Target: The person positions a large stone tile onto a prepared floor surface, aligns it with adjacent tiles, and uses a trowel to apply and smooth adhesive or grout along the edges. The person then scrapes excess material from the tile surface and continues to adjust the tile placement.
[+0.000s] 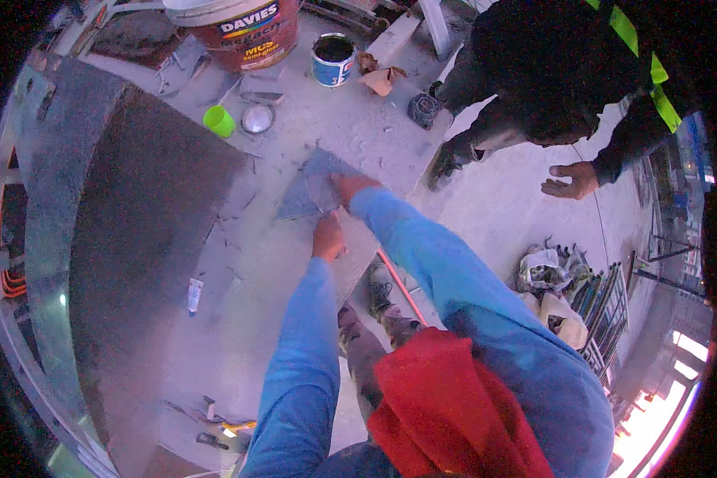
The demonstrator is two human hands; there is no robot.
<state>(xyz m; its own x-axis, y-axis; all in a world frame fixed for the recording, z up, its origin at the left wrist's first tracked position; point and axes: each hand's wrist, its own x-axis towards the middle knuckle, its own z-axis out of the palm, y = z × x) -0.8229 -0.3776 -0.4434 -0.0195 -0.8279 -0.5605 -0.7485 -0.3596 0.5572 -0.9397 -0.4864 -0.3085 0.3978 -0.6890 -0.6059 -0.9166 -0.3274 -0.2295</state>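
A thin grey sheet [299,195] with straight edges lies on the dusty work surface in front of me. My right hand [354,188] is down on its right side, and its fingers are too smeared to read. Close below it, my left hand [328,238] is closed at the sheet's near edge; whatever it pinches is too small to make out. Both hands come out of blue sleeves. Beyond the sheet stand an open blue paint can [332,70] with dark contents, a bright green cup [219,121] and a round metal lid [257,119].
A large dark panel [151,191] takes up the left side, with a white tube [194,295] near its edge. A big paint bucket [243,36] stands at the back. At the right, a co-worker's hand [572,181] hangs open. Bags [543,269] and metal rods lie below it.
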